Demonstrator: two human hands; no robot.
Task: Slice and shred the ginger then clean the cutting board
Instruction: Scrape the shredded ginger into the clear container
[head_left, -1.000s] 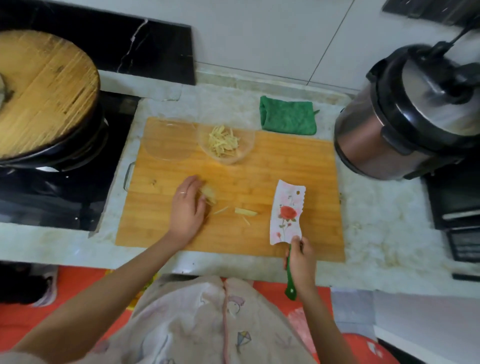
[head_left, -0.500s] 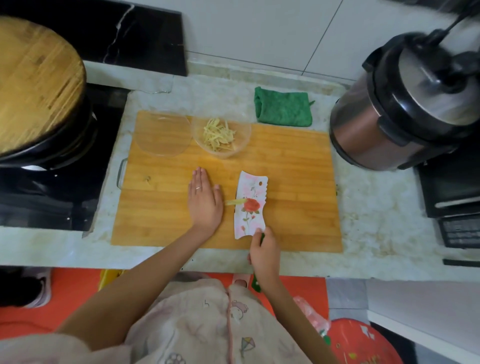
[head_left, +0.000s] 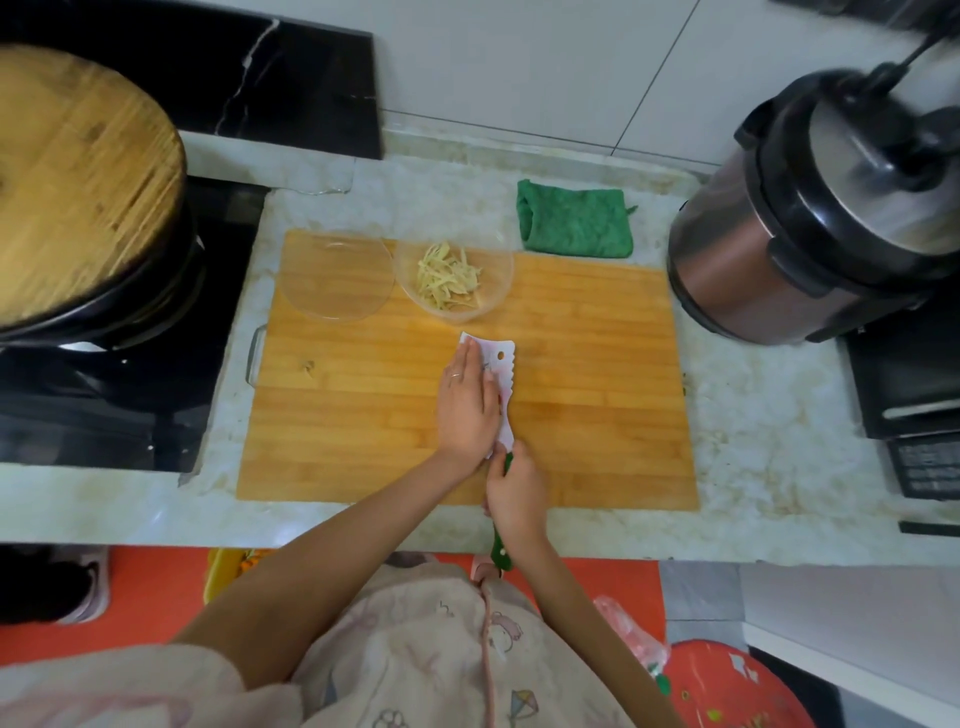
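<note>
**Blade flat under palm; shreds in bowl**

Cleaver-style knife (head_left: 501, 364) lies flat near the middle of the bamboo cutting board (head_left: 597, 405), tip toward 12 o'clock. The left hand (head_left: 465, 410) rests on the blade, fingers straight and together. The right hand (head_left: 517, 491), at 5 o'clock of the left and just beside it, is wrapped round the green handle (head_left: 500, 553).

Judgement: the palm pins loose pieces to the blade so they can be carried. Whether ginger is under it cannot be told.

Shredded ginger (head_left: 449, 278) sits in a clear bowl (head_left: 506, 283) at 12 o'clock of the knife, close, probably for a short transfer. One scrap (head_left: 307, 366) lies at 9 o'clock, well apart. The green cloth (head_left: 574, 223), off the board at 1 o'clock, looks untouched, so wiping seems not yet begun.
</note>
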